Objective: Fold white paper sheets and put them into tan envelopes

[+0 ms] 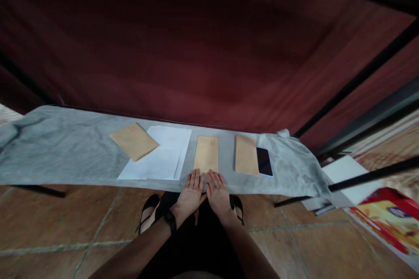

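Observation:
My left hand [192, 192] and my right hand [218, 191] lie flat side by side, fingers stretched out, on the near end of a brown envelope [206, 152] that rests on a grey cloth [65, 152]. Neither hand holds anything. A black band circles my left wrist. Left of the hands lies a stack of white paper [163, 159] with another brown envelope [133, 140] angled across its corner. To the right, a third brown envelope [246, 155] sits beside a black phone [264, 161].
The cloth covers a low narrow surface in front of a dark red wall. Below is a tiled floor [65, 218] with my sandalled feet. At the right are black bars, a white sheet [343, 170] and a red and yellow printed box [393, 222].

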Demonstrator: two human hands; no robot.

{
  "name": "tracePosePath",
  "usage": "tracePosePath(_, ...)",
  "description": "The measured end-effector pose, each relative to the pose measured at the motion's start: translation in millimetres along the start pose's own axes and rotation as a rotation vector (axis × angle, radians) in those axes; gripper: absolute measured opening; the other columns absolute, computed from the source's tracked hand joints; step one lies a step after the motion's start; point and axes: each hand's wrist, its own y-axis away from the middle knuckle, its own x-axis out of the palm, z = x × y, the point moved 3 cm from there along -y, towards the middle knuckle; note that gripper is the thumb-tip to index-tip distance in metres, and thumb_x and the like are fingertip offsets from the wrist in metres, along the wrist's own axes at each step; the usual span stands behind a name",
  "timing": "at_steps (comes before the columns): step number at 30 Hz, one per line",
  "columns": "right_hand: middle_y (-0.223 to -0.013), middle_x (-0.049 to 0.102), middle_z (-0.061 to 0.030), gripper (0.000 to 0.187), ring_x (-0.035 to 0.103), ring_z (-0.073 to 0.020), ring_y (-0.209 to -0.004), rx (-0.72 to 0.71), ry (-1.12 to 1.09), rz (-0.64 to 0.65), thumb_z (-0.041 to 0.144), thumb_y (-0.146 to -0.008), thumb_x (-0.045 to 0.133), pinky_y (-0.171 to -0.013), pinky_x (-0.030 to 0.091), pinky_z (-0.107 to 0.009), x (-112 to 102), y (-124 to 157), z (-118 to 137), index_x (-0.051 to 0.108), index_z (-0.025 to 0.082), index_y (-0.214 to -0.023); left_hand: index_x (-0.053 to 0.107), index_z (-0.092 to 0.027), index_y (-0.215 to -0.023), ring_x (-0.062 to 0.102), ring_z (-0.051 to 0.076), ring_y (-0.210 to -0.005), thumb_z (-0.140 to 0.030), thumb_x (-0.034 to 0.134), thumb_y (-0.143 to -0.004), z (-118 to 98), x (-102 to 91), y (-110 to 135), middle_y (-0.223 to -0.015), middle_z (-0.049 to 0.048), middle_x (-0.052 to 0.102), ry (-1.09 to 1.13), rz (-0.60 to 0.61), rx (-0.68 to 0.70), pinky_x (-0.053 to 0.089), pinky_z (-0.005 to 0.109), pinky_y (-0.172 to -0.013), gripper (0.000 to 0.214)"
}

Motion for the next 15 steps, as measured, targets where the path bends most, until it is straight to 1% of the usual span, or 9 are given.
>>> tracePosePath(4, -0.149, 0.052, -0.0117, 0.046, 0.048, -0.0215, -0.138, 0.05, 0.003, -0.044, 0.02, -0.102, 0.039, -0.119, 0.033, -0.044, -4.2, 5.3, -11.2, 0.049, 0.015, -0.146, 0.046, -0.002, -0.143, 0.037, 0.038, -0.144, -0.046, 0.054, -0.093, 9.2, -3.3, 2.3, -0.151, 0.028, 0.042, 0.044, -0.04, -0.052, 0.034, 0.051, -0.116, 0.067)
tracePosePath(7, -0.148, 0.053, -0.0108, 0.045, 0.05, -0.0216, -0.137, 0.073, 0.016, -0.057, 0.02, -0.102, 0.039, -0.119, 0.033, -0.044, -8.1, 9.0, -16.2, 0.05, 0.015, -0.145, 0.052, -0.001, -0.136, 0.047, 0.037, -0.138, -0.047, 0.049, -0.096, 14.0, -10.1, 2.6, -0.145, 0.0281, 0.05, 0.081, -0.073, -0.123, 0.038, 0.049, -0.113, 0.061)
tracePosePath(10, -0.147, 0.054, -0.0106, 0.043, 0.05, -0.0222, -0.136, 0.103, 0.028, -0.059, 0.02, -0.102, 0.041, -0.119, 0.032, -0.043, -10.5, 9.1, -14.0, 0.052, 0.014, -0.143, 0.058, -0.007, -0.13, 0.056, 0.033, -0.129, -0.035, 0.043, -0.099, 15.9, -18.7, -3.5, -0.136, 0.0232, 0.06, 0.16, -0.122, -0.22, 0.044, 0.047, -0.108, 0.045)
tracePosePath(12, -0.146, 0.055, -0.0118, 0.042, 0.05, -0.0235, -0.136, 0.131, 0.035, -0.069, 0.02, -0.101, 0.042, -0.119, 0.031, -0.044, -10.3, 6.8, -10.0, 0.055, 0.014, -0.141, 0.059, -0.011, -0.126, 0.06, 0.03, -0.121, -0.025, 0.042, -0.097, 17.6, -22.0, -12.2, -0.128, 0.0189, 0.065, 0.24, -0.152, -0.306, 0.046, 0.046, -0.104, 0.037)
tracePosePath(15, -0.142, 0.059, -0.0142, 0.04, 0.053, -0.0259, -0.133, 0.165, 0.044, -0.083, 0.02, -0.1, 0.045, -0.117, 0.033, -0.045, -7.0, 0.8, -4.8, 0.059, 0.013, -0.137, 0.059, -0.013, -0.124, 0.065, 0.028, -0.108, -0.016, 0.047, -0.089, 24.9, -20.1, -29.2, -0.114, 0.0154, 0.069, 0.412, -0.152, -0.477, 0.048, 0.045, -0.098, 0.037)
